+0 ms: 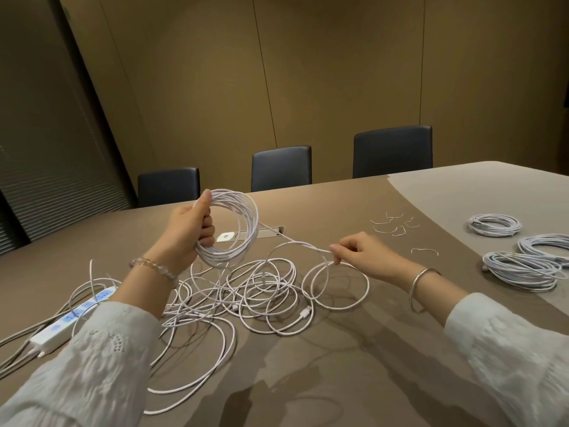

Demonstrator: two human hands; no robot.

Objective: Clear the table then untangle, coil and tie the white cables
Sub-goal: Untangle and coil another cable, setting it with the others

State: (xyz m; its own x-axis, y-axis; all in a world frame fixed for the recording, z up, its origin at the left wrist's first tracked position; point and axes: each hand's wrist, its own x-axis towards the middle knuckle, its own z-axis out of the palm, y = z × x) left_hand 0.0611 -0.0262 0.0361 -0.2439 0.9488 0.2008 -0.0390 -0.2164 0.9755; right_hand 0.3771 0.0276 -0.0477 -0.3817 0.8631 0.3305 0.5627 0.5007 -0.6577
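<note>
Three finished coils (523,263) sit at the right edge of the frame on the desk (338,365), so by my reckoning we're past halfway. Spare ties (392,224) wait just above centre-right. The left hand (192,224) grips a half-wound coil (229,229) held up at centre frame, fingers curled through it. The right hand (354,251) pinches the running strand. Below them sprawls a loose white tangle (246,297), thin, braided-looking, springy, with a plug end showing; a power strip (74,318) lies lower left.
</note>
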